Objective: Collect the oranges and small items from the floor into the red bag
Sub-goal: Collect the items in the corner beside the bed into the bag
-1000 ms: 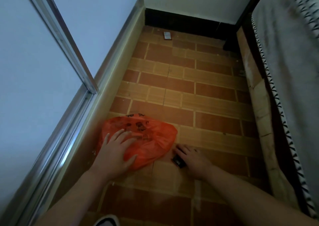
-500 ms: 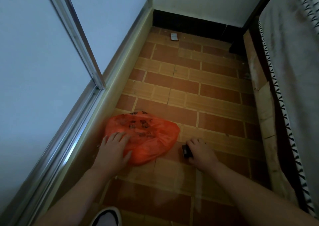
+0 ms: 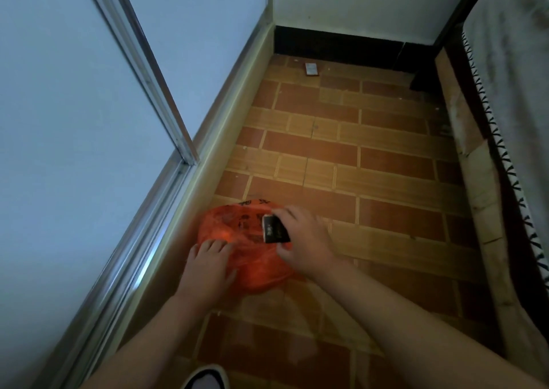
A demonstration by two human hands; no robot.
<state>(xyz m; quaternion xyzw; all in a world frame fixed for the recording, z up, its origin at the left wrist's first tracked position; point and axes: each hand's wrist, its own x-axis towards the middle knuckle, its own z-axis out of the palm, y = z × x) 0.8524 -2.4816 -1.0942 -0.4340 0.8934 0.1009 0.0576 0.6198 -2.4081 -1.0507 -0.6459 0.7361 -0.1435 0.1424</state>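
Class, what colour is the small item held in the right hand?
Black small item, pale at one end; head view.

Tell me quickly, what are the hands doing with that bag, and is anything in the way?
Left hand pressing on red bag. Right hand holds small black box over bag. Nothing blocking.

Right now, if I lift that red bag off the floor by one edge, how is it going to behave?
The red bag looks like thin crinkled plastic, so it will probably sag and flop rather than hold its shape. It bulges under the left hand, so whatever is inside may shift or roll toward the low side. The film looks glossy, possibly slippery to pinch.
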